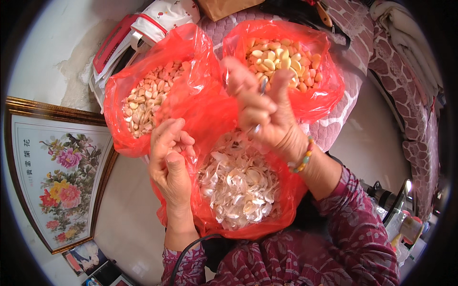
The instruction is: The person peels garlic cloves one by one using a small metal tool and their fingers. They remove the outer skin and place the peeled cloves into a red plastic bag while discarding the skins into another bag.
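Note:
Three red plastic bags stand open before me. The left bag (118, 96) holds unpeeled garlic cloves (145, 98); the back right bag (322, 103) holds smooth peeled garlic cloves (286, 59). Papery garlic skins (243, 186) fill the nearest bag (286, 214). My left hand (171, 157) is raised beside the left bag, fingers curled and thumb up, with nothing visible in it. In front of the peeled cloves is my right hand (264, 111), partly blurred, its fingers bent around a small metal tool (264, 85) whose kind I cannot tell. A beaded bracelet (306, 157) circles the right wrist.
Under the back bags lies a pink patterned quilted cover (331, 132). A white bag with red trim (168, 18) and a stack of books or papers (111, 53) are at the back left. A framed flower picture (61, 178) leans at left. A black cable (182, 254) runs near my left wrist.

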`<action>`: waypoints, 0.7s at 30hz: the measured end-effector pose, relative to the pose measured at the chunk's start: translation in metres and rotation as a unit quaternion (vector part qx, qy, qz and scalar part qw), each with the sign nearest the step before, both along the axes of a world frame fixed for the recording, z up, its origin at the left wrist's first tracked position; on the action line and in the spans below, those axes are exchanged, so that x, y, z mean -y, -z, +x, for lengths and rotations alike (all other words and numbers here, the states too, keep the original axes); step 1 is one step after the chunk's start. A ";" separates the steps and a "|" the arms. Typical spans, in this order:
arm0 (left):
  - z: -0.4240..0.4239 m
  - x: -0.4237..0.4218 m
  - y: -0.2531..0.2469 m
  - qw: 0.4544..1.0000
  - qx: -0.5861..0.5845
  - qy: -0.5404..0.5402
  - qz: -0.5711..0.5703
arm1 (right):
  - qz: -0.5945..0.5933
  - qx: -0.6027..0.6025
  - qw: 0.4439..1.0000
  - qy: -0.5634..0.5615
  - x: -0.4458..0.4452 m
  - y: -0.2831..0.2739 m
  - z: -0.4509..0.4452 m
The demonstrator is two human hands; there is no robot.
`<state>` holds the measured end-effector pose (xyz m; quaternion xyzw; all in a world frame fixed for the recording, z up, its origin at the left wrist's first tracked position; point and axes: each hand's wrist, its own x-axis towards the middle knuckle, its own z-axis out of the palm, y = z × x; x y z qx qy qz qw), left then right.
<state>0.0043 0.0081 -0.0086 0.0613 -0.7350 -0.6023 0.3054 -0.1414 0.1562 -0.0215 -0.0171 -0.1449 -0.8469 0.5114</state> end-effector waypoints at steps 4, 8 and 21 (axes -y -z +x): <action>0.005 0.001 -0.001 0.999 -0.004 -0.033 -0.035 | 0.151 -0.131 0.978 -0.055 0.008 -0.007 0.019; 0.004 0.003 0.002 0.999 -0.032 -0.030 -0.010 | 0.176 -0.231 0.953 -0.081 0.005 -0.003 0.020; 0.017 0.026 -0.030 0.992 -0.035 -0.109 0.055 | 0.290 -0.264 0.911 -0.124 0.014 -0.011 0.029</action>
